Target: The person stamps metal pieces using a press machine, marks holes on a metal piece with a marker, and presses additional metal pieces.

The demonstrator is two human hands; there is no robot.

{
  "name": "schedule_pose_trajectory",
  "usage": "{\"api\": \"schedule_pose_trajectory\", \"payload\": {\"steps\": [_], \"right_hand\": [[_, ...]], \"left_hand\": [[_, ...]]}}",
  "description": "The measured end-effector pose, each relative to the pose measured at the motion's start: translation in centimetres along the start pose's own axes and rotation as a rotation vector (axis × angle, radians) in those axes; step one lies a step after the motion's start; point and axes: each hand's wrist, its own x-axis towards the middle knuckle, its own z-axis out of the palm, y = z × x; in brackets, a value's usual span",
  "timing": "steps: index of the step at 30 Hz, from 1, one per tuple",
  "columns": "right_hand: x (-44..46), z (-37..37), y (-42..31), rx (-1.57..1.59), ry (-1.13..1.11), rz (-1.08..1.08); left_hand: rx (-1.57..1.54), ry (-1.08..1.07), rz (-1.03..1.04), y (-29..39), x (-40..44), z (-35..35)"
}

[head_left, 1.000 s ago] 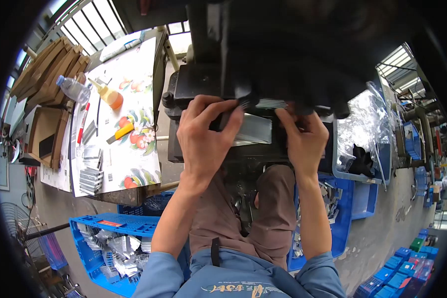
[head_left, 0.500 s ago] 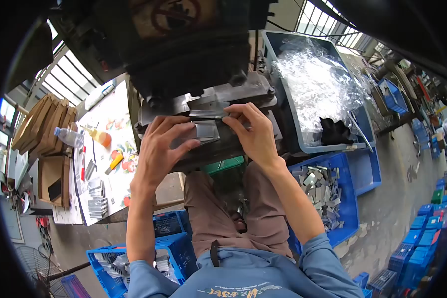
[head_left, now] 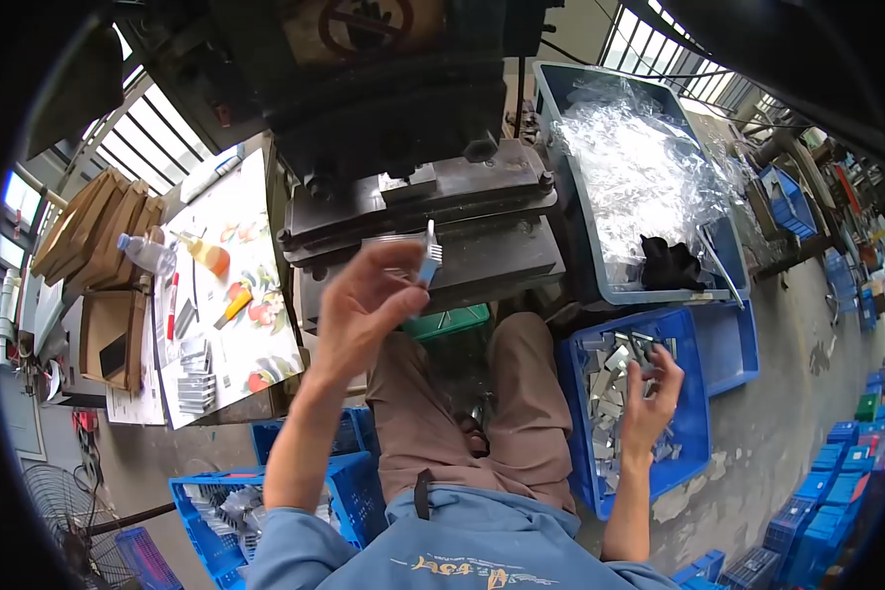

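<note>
My left hand (head_left: 364, 310) is raised in front of the dark press bed (head_left: 492, 261), its fingers closed on a finned metal piece (head_left: 431, 254). The piece stands tilted, with its fins toward the right. Over the blue bin (head_left: 698, 423) of small flat metal pieces (head_left: 610, 393) hangs my right hand (head_left: 651, 398), fingers curled and apart. Nothing can be made out between them. A small metal block (head_left: 408, 184) lies on the press under its dark upper part.
A grey-blue crate (head_left: 610, 293) of clear plastic wrap stands right of the press. On the left table (head_left: 241, 349) are a bottle (head_left: 147, 254), an orange glue bottle (head_left: 209, 258), a yellow cutter (head_left: 233, 307) and finned pieces (head_left: 196, 379). A blue basket (head_left: 359, 497) stands lower left.
Both hands were together at the press with the finned piece. My left hand has lifted it off and turned it. My right hand has let go and moved down right over the blue bin.
</note>
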Motion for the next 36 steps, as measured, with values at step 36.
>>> {"api": "schedule_pose_trajectory", "payload": {"steps": [36], "right_hand": [[8.5,20.6,-15.9,0.571,-0.481,-0.142]], "left_hand": [[0.880,0.603,0.381,-2.9,4.4,-2.8]]}}
